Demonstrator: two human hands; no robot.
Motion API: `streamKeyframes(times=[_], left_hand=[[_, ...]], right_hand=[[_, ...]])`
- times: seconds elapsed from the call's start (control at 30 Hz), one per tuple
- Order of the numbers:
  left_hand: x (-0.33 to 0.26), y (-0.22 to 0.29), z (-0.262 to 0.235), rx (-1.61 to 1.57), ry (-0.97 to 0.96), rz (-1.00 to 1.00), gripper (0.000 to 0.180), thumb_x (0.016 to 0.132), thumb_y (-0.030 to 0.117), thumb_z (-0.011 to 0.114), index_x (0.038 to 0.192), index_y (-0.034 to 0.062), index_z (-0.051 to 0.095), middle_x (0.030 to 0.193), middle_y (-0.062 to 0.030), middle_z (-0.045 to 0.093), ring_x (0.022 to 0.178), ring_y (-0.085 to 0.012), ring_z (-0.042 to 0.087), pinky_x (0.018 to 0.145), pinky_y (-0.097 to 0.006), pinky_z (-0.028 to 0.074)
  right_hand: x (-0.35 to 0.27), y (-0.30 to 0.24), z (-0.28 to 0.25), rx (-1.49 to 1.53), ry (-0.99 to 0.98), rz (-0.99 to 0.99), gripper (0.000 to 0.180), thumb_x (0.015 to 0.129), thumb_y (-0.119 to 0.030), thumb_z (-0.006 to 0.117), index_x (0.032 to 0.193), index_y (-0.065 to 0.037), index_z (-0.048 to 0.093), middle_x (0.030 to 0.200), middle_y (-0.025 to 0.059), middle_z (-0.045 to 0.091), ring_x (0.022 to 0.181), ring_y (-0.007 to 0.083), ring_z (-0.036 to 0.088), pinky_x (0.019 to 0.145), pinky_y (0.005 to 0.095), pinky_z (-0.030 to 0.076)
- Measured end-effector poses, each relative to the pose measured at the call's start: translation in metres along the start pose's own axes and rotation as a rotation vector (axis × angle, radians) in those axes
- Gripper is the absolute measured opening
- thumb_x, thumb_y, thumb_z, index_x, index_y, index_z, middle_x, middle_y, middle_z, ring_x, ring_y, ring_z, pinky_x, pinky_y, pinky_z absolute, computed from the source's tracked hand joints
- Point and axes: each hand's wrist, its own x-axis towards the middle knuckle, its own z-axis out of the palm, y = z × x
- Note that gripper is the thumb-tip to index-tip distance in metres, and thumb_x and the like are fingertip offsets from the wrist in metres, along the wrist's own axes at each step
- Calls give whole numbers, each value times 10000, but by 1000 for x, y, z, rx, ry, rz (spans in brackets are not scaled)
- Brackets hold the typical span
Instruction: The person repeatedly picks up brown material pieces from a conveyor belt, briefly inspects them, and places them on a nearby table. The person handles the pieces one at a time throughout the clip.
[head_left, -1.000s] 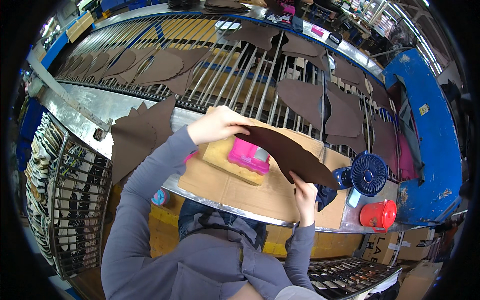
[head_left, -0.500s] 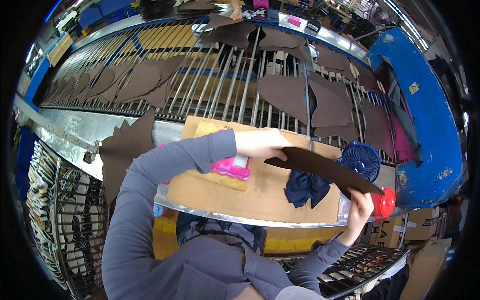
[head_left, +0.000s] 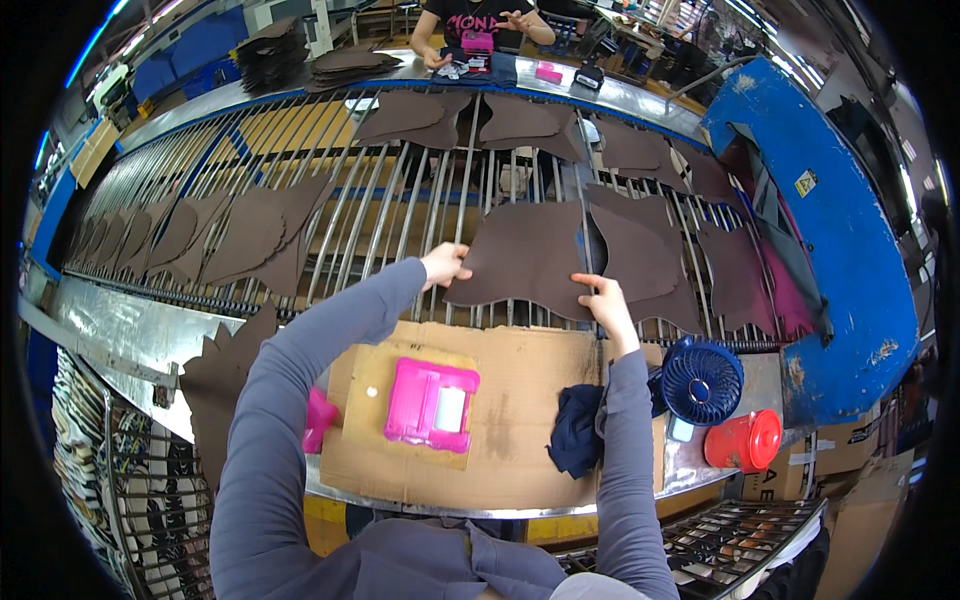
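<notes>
A flat dark-brown cut panel with curved edges lies level over the metal rods of the conveyor, right in front of me. My left hand grips its left edge, thumb on top. At its lower right edge is my right hand, index finger and thumb on the upper face; its other fingers are partly hidden. Just right of this panel, more brown panels lie overlapping on the rods. Below my hands, a pink plastic block-like tool with a pale window rests on a cardboard sheet.
Around the cardboard are a dark cloth, a blue fan and a red lidded bucket. A blue machine housing bounds the right side. Stacked brown pieces lie on the left rods. Across the conveyor, a person works.
The brown panel went from being held edge-on above the cardboard to lying flat on the rods. Both hands moved forward; my right hand also moved left. The view shifted, showing more of the co-worker.
</notes>
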Motion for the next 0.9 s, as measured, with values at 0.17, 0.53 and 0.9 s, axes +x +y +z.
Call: streamKeyframes(times=[0.17,0.53,0.9], left_hand=[[18,-18,13,-79,-70,-141,600,853,18,636,1390,-6,367,1234,-98,557,1078,-191,582,836,-309,500],[-120,53,-79,405,-129,254,574,934,305,582,1389,-2,416,1369,-166,504,1237,-222,506,1031,-325,392],[-425,-304,-120,560,1184,-584,882,724,482,751,1405,53,392,1422,-189,398,1300,-364,393,1071,-435,337]], right_hand=[[9,26,10,-140,35,138,397,681,48,656,1065,-37,706,1025,161,700,928,220,676,844,303,506],[-50,-43,-40,-362,345,-49,258,781,-121,674,1030,-54,685,1087,109,645,974,294,635,851,361,495],[-222,-106,-39,-171,90,-133,190,874,-6,588,1046,59,637,1031,137,651,952,219,609,865,309,459]])
